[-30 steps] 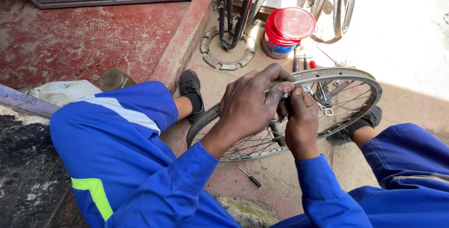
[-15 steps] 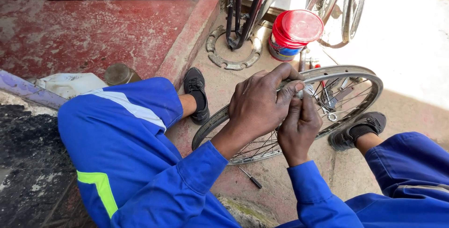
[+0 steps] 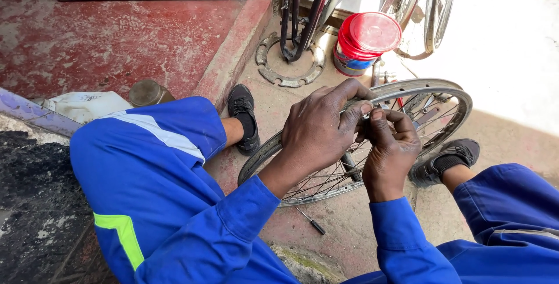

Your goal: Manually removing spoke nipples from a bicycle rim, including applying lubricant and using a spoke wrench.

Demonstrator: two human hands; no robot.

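Two hands: both of mine are on the bicycle wheel [image 3: 432, 105], close together at the top of its rim.
Left hand [image 3: 322, 132]: it lies over the rim from above, the fingers curled down and closed on the metal.
Right hand [image 3: 391, 148]: it sits just beside the left, at 3 o'clock from it, the fingers bent and pinched near the rim; I cannot tell what small part they press.
Wheel: bare metal rim with thin spokes, no tyre on it, tilted in front of me between my two legs, the lower edge on the concrete.
Screwdriver [image 3: 310, 220]: small, with dark handle, on the ground at 6 o'clock from the wheel, not touching it.
Red-lidded can [image 3: 363, 43]: round, blue and white body, it stands at 12 o'clock from my hands, near the rim.
Metal ring [image 3: 269, 63]: flat, toothed, on the ground at 11 o'clock from my hands, around the foot of a bicycle frame [image 3: 303, 10].
Shoes: left shoe [image 3: 243, 115] at 9 o'clock from the wheel, right shoe [image 3: 445, 162] at 3 o'clock.
Clothes: blue work overalls [image 3: 151, 185] with one pale stripe.
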